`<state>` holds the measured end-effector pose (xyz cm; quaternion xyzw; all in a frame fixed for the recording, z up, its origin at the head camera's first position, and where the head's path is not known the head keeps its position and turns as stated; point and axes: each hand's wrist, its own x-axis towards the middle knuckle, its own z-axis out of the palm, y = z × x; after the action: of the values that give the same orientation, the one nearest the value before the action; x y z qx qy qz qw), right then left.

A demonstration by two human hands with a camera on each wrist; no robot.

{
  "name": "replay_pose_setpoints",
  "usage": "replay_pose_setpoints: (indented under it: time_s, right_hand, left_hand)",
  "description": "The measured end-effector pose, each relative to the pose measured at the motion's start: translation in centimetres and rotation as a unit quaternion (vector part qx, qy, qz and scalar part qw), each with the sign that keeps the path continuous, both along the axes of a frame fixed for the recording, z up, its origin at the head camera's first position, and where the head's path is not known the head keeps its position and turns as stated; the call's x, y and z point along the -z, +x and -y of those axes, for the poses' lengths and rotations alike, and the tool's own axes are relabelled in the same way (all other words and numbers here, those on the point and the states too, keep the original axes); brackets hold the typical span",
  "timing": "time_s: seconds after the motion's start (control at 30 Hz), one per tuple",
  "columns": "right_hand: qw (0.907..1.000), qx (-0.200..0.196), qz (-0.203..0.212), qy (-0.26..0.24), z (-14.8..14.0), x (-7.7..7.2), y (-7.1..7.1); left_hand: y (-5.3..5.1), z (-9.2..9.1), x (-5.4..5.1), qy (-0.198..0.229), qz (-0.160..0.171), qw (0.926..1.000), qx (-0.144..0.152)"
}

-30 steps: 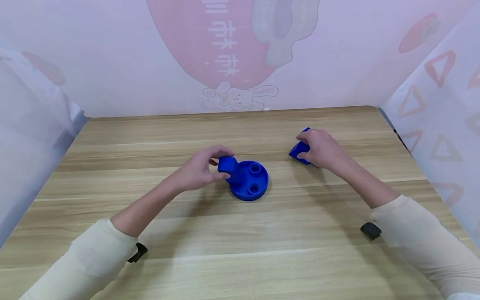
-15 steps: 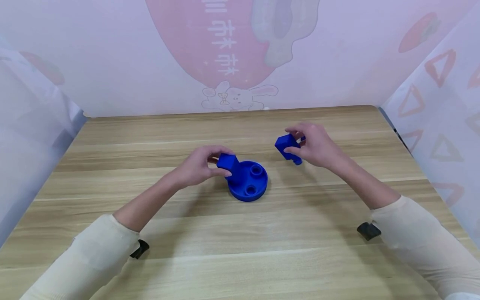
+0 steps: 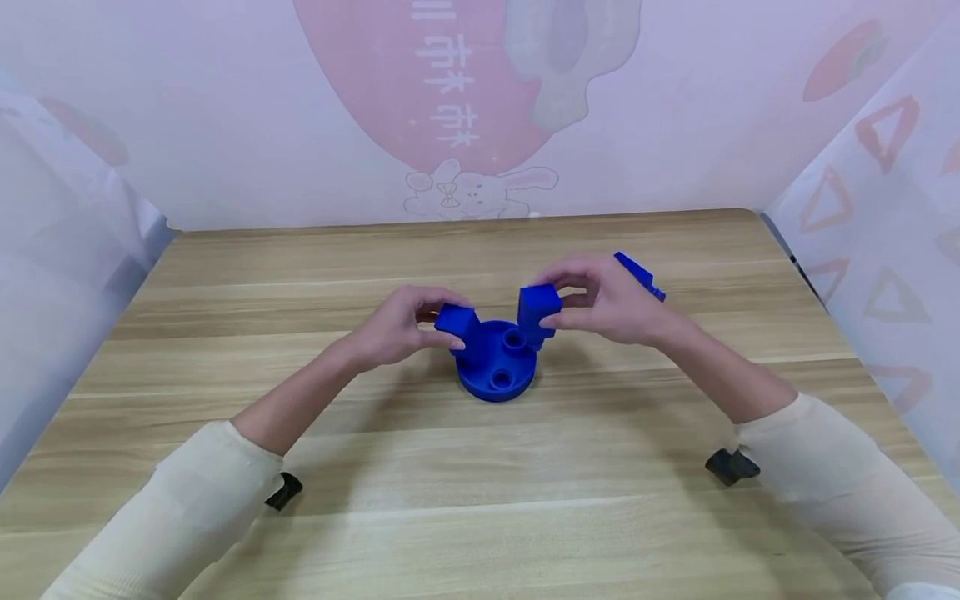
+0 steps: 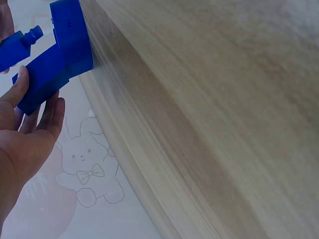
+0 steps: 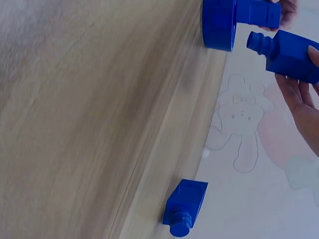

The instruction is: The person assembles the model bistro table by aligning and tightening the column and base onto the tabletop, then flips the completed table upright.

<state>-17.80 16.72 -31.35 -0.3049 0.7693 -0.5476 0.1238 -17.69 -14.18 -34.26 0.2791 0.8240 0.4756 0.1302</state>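
A round blue tray (image 3: 480,385) with a raised rim and open round sockets sits mid-table. My left hand (image 3: 393,332) pinches a blue angular block (image 3: 454,322) between thumb and fingers; the block stands on the tray's left side, its lower end hidden inside the rim. My right hand (image 3: 611,302) grips a second, bottle-shaped blue block (image 3: 536,307) over the tray's right rim. In the right wrist view, that block's ridged neck (image 5: 259,44) points down toward the tray (image 5: 218,25), with a gap between them.
A third blue block (image 3: 639,272) with a ridged neck lies on its side behind my right hand, partly hidden by it; the right wrist view shows it whole (image 5: 184,205). A printed cloth wall (image 3: 480,117) stands at the wooden table's (image 3: 480,517) far edge.
My right hand has lifted its block off the table, turned it neck down and carried it left to the tray, leaving the third block behind. The left hand has barely moved.
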Motion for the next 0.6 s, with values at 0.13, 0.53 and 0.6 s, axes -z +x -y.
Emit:
replay_pose_setpoints:
  time_s: [0.13, 0.53, 0.6]
  right_hand:
    - [0.9988, -0.047, -0.004, -0.016, 0.9, 0.1, 0.7]
    - [0.9952, -0.097, 0.002, -0.016, 2.8, 1.6, 1.4]
    - [0.9949, -0.100, -0.001, -0.007, 3.0, 1.9, 1.4]
  left_hand:
    - [-0.1, -0.1, -0.1, 0.000, -0.001, 0.9999, 0.011]
    - [-0.4, -0.1, -0.1, 0.011, 0.021, 0.9996, 0.016]
    - [-0.4, -0.1, 0.0, 0.010, 0.022, 0.9996, 0.017]
